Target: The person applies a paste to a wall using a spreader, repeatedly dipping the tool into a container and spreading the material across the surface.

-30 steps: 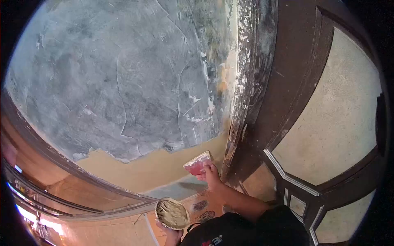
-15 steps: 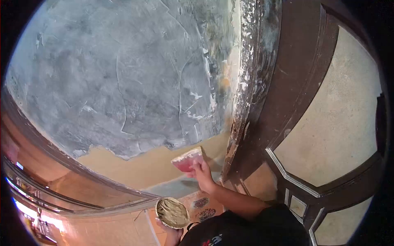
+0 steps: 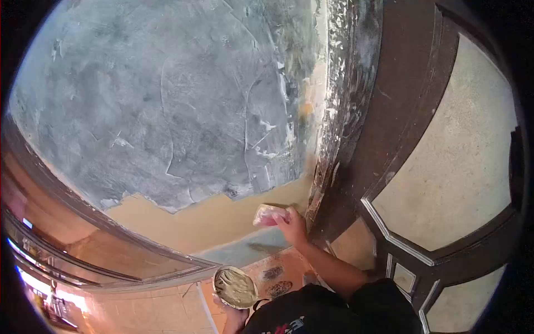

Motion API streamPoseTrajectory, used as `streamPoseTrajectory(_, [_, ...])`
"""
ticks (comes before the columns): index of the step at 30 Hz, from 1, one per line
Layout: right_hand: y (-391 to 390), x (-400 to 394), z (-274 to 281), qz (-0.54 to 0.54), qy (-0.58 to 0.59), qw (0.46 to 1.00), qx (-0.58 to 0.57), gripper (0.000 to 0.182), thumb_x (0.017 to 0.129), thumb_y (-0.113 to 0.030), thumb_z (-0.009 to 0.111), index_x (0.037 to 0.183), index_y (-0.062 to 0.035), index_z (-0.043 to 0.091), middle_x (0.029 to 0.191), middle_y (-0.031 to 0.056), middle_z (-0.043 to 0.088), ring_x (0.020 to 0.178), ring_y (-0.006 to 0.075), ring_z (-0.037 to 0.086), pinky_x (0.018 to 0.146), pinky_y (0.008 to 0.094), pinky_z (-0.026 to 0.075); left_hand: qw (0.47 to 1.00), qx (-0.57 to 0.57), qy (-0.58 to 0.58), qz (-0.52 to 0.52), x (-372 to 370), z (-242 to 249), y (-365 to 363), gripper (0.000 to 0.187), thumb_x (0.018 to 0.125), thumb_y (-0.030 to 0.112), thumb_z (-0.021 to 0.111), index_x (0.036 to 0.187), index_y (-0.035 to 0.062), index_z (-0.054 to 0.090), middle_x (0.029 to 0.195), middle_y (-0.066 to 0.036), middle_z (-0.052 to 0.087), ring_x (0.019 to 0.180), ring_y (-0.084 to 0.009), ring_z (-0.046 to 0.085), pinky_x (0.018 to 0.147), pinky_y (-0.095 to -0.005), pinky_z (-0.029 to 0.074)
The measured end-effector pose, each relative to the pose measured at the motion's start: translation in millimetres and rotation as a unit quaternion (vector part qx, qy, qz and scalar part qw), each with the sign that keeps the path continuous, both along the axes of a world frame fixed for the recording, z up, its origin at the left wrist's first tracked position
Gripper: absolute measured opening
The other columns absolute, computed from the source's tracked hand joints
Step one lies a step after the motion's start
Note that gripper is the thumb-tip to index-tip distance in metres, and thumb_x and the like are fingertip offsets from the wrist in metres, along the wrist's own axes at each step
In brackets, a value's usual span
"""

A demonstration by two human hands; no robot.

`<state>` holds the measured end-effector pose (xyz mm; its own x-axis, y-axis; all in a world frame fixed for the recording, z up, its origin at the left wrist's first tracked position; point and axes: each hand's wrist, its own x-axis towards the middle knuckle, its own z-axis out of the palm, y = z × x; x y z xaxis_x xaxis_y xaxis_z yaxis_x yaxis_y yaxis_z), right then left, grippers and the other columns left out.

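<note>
Shifted right and a little lower since half a second ago, the right hand [image 3: 293, 225] now presses its pink scraper [image 3: 268, 215] against the bare tan strip of wall [image 3: 206, 220] close to the dark door frame [image 3: 356, 139].

From the head camera, its fingers are closed around the scraper just under the grey plastered area [image 3: 167, 106]; below, the left hand [image 3: 236, 318] cups a bowl of putty [image 3: 234, 287] from underneath, well apart from the blade.
</note>
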<state>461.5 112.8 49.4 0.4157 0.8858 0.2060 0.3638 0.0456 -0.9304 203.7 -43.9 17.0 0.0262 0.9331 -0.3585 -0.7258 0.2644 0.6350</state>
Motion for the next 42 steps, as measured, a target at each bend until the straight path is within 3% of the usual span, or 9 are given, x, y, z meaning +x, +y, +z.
streamPoseTrajectory(2, [22,9,18,-0.03,0.003,0.999,0.022,0.028,0.082,-0.026,0.064,0.085,-0.001,0.053,0.071,0.0078,0.058,0.063,0.0143,0.056,0.056,0.0309,0.045,0.972,0.088,0.205,-0.069,5,8,-3,0.08,0.078,0.075,0.025,0.136,0.0188,0.031,0.138,-0.005,0.035,0.127,-0.0263,0.033,0.106,-0.0439,0.026])
streamPoseTrajectory(5, [31,35,-37,-0.108,-0.062,0.989,0.085,0.03,0.082,-0.029,0.065,0.088,-0.0018,0.052,0.068,0.0073,0.055,0.062,0.0147,0.054,0.052,0.0296,0.044,0.996,0.067,-0.001,-0.051,14,22,6,0.077,0.08,0.071,0.025,0.136,0.0177,0.031,0.138,-0.005,0.034,0.127,-0.0264,0.033,0.106,-0.0432,0.024])
streamPoseTrajectory(8, [5,50,-81,-0.079,0.35,0.931,-0.062,0.033,0.087,-0.03,0.058,0.106,-0.0071,0.043,0.069,0.0049,0.054,0.043,0.0142,0.049,0.034,0.0262,0.041,0.999,0.03,-0.017,-0.037,6,5,2,0.077,0.08,0.071,0.024,0.135,0.017,0.033,0.138,-0.005,0.035,0.127,-0.0263,0.034,0.105,-0.0431,0.027])
streamPoseTrajectory(11, [-7,37,-88,-0.046,0.402,0.914,-0.034,0.032,0.09,-0.028,0.054,0.11,-0.0073,0.041,0.071,0.0043,0.054,0.037,0.0137,0.046,0.032,0.0272,0.042,0.999,0.022,0.007,-0.034,14,24,4,0.08,0.079,0.074,0.022,0.135,0.0173,0.034,0.137,-0.005,0.036,0.125,-0.0263,0.036,0.104,-0.0423,0.03])
streamPoseTrajectory(16, [17,23,9,0.018,0.396,0.918,-0.021,0.038,0.091,-0.034,0.048,0.113,-0.004,0.042,0.084,0.0085,0.053,0.054,0.0184,0.056,0.048,0.0273,0.053,0.998,0.012,-0.007,-0.054,12,16,4,0.079,0.08,0.074,0.023,0.135,0.0184,0.033,0.136,-0.006,0.038,0.123,-0.0266,0.039,0.104,-0.0422,0.031])
streamPoseTrajectory(23, [-13,19,-115,-0.076,0.39,0.904,-0.159,0.04,0.09,-0.037,0.049,0.115,-0.006,0.045,0.086,0.0073,0.054,0.066,0.0171,0.058,0.05,0.0274,0.054,0.999,-0.029,-0.024,-0.034,17,22,7,0.081,0.077,0.076,0.023,0.133,0.0184,0.036,0.134,-0.004,0.04,0.122,-0.025,0.04,0.101,-0.0412,0.034])
streamPoseTrajectory(30, [21,44,-4,0.007,0.418,0.908,-0.006,0.042,0.089,-0.039,0.05,0.117,-0.0078,0.042,0.084,0.0075,0.054,0.058,0.0187,0.058,0.047,0.0292,0.052,0.996,0.018,0.073,-0.049,12,12,4,0.083,0.076,0.077,0.026,0.133,0.0178,0.036,0.134,-0.004,0.04,0.12,-0.0243,0.042,0.099,-0.0403,0.037])
streamPoseTrajectory(37, [-28,49,-151,0.043,0.445,0.868,-0.217,0.026,0.09,-0.034,0.052,0.102,-0.0124,0.044,0.073,0.0042,0.05,0.044,0.0148,0.05,0.036,0.0279,0.042,0.999,0.005,-0.029,-0.021,24,20,10,0.085,0.074,0.077,0.031,0.133,0.0169,0.035,0.133,-0.006,0.04,0.121,-0.0264,0.04,0.101,-0.0427,0.035])
streamPoseTrajectory(42, [-58,41,-137,0.106,0.35,0.903,-0.227,0.019,0.088,-0.018,0.054,0.098,-0.0104,0.039,0.07,0.0055,0.051,0.043,0.0134,0.048,0.036,0.026,0.04,0.999,0.033,-0.016,0.025,34,41,15,0.081,0.075,0.075,0.03,0.132,0.0168,0.037,0.131,-0.006,0.043,0.119,-0.0276,0.043,0.1,-0.0436,0.035])
